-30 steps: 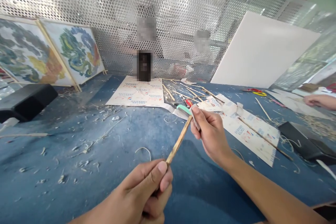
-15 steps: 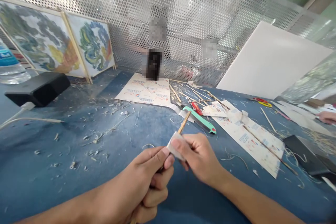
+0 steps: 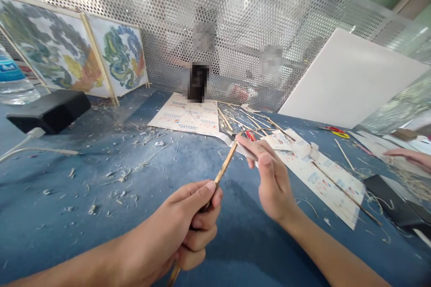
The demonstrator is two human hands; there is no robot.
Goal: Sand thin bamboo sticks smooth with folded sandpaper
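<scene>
My left hand (image 3: 188, 228) grips a thin bamboo stick (image 3: 225, 165) that points up and away from me. Its lower end pokes out below my fist. My right hand (image 3: 269, 175) pinches a small folded piece of white sandpaper (image 3: 244, 150) around the stick's far tip. Both hands hover above the blue cloth-covered table (image 3: 134, 206), which is strewn with pale shavings.
Printed paper sheets (image 3: 188, 119) and loose bamboo strips (image 3: 343, 181) lie beyond my hands. Two painted dragon panels (image 3: 123, 60) lean on the perforated metal screen at left, near a black box (image 3: 50, 110) and a water bottle (image 3: 13, 83). A white board (image 3: 350, 78) stands right. Another person's hand (image 3: 409, 158) rests at far right.
My right hand slid the sandpaper from beside my left fist out along the stick to its far tip. The view has shifted slightly.
</scene>
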